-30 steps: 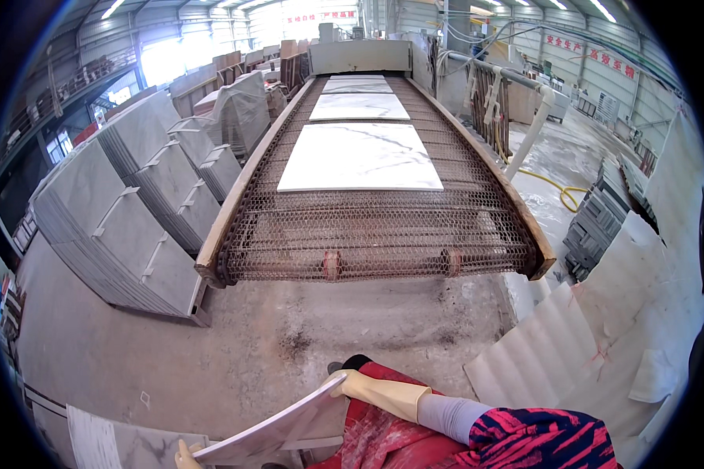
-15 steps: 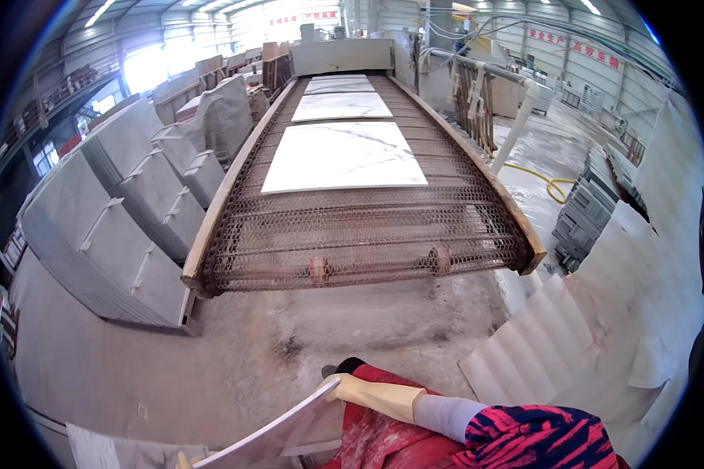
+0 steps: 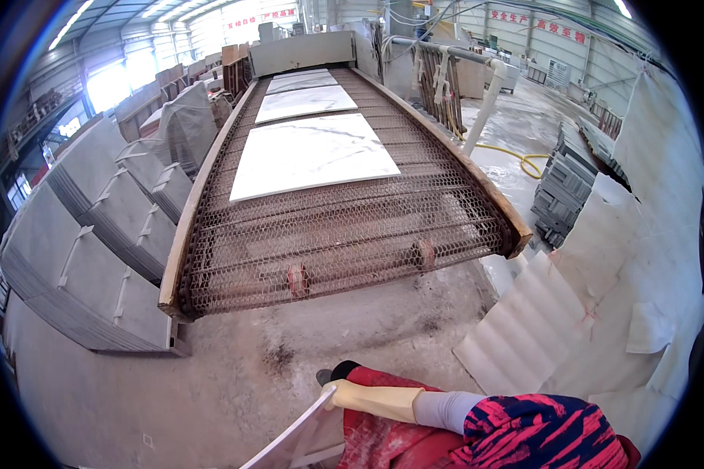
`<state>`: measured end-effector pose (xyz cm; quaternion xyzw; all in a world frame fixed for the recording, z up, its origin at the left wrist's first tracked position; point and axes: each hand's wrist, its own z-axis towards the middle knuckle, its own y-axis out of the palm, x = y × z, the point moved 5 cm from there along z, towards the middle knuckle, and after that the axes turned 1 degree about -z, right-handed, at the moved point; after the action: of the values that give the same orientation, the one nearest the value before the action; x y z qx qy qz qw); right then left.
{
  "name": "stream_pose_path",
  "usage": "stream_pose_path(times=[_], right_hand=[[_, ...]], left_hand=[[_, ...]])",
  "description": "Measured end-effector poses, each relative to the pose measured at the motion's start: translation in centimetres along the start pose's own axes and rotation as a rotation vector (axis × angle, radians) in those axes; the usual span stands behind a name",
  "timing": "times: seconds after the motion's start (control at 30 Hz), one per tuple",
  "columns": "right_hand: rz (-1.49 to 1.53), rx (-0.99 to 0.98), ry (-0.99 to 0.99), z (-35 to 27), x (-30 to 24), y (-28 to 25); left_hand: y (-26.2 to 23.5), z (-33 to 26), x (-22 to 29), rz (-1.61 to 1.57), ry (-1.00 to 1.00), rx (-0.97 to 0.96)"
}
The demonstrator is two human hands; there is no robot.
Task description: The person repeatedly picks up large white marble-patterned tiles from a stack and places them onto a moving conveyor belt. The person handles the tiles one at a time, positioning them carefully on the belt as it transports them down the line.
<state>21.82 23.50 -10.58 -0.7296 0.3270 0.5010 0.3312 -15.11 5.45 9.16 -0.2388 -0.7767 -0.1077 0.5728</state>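
Note:
My right hand (image 3: 371, 400), in a yellow rubber glove, grips the upper corner of a thin white stone slab (image 3: 293, 439) at the lower edge. The slab is tilted, and its lower part runs out of the picture. My left hand is out of view. Ahead, a mesh conveyor belt (image 3: 344, 250) carries several white slabs with grey veins. The nearest white marble-look slab (image 3: 313, 156) lies flat, with a stretch of bare mesh between it and the belt's near end.
Stacks of grey slabs (image 3: 109, 258) lean left of the conveyor. Wooden rails (image 3: 477, 180) edge the belt, which leads to a grey machine housing (image 3: 301, 53). At right are piled grey blocks (image 3: 563, 184), white foam sheeting (image 3: 524, 320), a pipe post (image 3: 486, 109) and a yellow hose (image 3: 528, 162).
The view has turned, tilting the conveyor and shifting it left. My left glove's fingertip and a pale slab at the lower left have gone out of view. My right hand keeps its grip.

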Motion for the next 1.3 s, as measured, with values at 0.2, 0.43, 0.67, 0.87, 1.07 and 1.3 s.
stream_pose_path(times=[0.2,0.43,0.67,0.87,1.07,1.3], right_hand=[[0.179,0.026,0.033,-1.0,-0.8,-0.2],[0.413,0.105,0.146,-2.1,-4.7,-0.3],[0.505,0.055,0.045,1.2,-9.7,-2.5],[0.516,0.164,-0.233,-2.2,-17.6,-9.3],[0.440,0.540,-0.497,-11.5,-24.4,-18.1],[0.167,0.926,-0.517,-18.2,-27.2,-26.4]], left_hand=[[0.8,0.5,0.8,-0.022,0.018,0.010],[-0.1,0.5,1.7,-0.059,0.055,0.069],[0.5,-0.5,3.4,-0.090,0.119,0.113],[2.2,-3.0,7.3,-0.162,0.308,0.110],[7.9,-6.2,12.9,-0.256,0.552,-0.023],[21.2,-7.7,20.5,-0.162,0.530,-0.368]])
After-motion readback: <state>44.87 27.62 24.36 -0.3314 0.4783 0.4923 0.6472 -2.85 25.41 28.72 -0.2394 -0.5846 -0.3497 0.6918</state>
